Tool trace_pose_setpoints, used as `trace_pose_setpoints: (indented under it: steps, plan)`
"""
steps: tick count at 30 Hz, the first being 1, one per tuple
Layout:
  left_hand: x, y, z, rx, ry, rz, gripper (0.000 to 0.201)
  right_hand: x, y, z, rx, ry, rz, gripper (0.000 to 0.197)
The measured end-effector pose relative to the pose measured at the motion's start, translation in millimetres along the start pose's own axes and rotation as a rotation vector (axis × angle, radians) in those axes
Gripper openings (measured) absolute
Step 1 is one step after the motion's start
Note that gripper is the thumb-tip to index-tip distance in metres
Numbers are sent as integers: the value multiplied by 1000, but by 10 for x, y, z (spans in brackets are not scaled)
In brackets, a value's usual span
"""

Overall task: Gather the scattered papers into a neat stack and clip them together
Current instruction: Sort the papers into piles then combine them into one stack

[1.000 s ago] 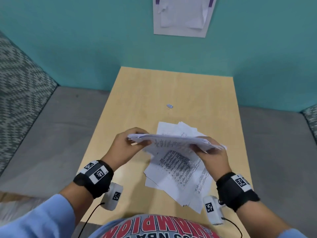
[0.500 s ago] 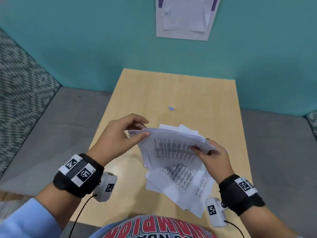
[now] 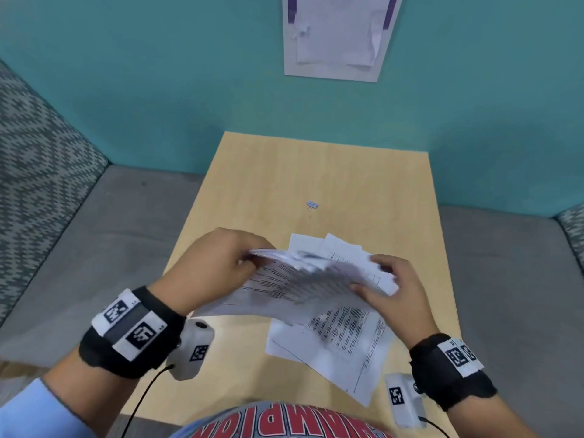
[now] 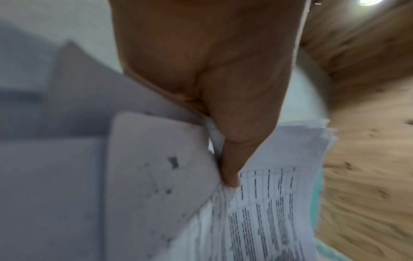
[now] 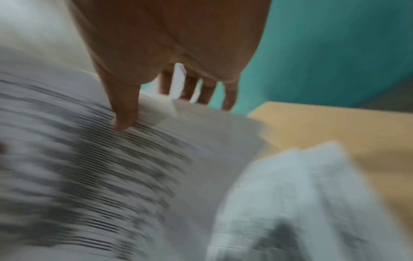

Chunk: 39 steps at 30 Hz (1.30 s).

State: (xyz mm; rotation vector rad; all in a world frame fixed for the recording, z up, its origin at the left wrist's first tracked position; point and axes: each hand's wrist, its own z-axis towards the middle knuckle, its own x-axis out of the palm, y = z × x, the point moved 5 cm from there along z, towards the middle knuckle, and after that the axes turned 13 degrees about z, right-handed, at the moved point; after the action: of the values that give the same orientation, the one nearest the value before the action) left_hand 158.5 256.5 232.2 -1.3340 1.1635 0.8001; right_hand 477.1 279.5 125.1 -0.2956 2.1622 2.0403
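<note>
Bundle of printed papers [image 3: 303, 279]: raised above the middle of the wooden table [image 3: 363, 184], tilted, its sheets fanned and uneven; print blurred. Gripped at both ends.

Left hand [image 3: 218, 263]: grasps the bundle's left end, thumb [image 4: 232, 159] pressed on the printed face, fingers curled behind the sheets.

Right hand [image 3: 398, 292]: pinches the bundle's right end, thumb [image 5: 123, 109] on top of the printed face, fingers [image 5: 208, 91] reaching past the far edge; the right wrist view is smeared, so the fingers appear to lie under the sheets, though this is not certain.

Loose sheets [image 3: 341, 349]: lying on the table beneath the bundle, overlapping at odd angles, spreading toward the near right corner; two white corners [image 3: 328, 245] show beyond the bundle's far edge.

Binder clip [image 3: 312, 204]: small, pale blue, alone on the table toward the far edge, well apart from the papers and both hands.

Teal wall [image 3: 158, 90]: behind the table's far edge, bearing a pinned notice [image 3: 338, 36].
</note>
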Motion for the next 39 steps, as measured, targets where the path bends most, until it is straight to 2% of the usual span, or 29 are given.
trace_pose_setpoints:
  steps: [2,3,5,7,10,16,18,20,23,25,29,31,34,36,39]
  plan:
    - [-24,250,-93,-107,-63,-211,13,-216,-265,-29,202,-83,76,77]
    - [-30,332,-135,-155,-86,-322,10,-238,-362,-40,277,-60,195,77]
    - [6,450,-237,-219,-110,-499,10,-124,-327,-65,329,87,442,55]
    - [87,535,-346,-252,-107,-638,13,23,-71,-47,263,198,511,40]
    - [160,724,-493,-287,-162,-792,18,122,277,50,127,143,571,34]
    - [177,898,-654,-300,-313,-922,25,227,761,38,-55,121,567,35]
    - [266,971,-661,-326,-314,-925,23,270,769,59,-94,99,537,31]
    - [470,1052,-625,-357,-250,-874,18,342,550,122,-87,108,429,29]
    - [976,1186,-577,-383,-74,-751,19,489,-53,158,30,191,217,29]
    - [1243,1297,-581,-443,-27,-741,23,550,-336,141,83,215,73,36]
    - [1264,1339,-493,-461,-105,-740,13,604,-328,229,69,211,41,37]
    - [1122,1310,-455,-453,-193,-745,17,571,-189,277,17,168,81,33]
    - [1044,1294,-436,-430,-241,-759,17,494,-104,283,-21,122,150,22]
    - [1090,1313,-450,-414,-222,-743,17,475,-208,248,2,130,106,22]
    - [1231,1361,-485,-389,-109,-569,26,510,-378,208,68,206,13,39]
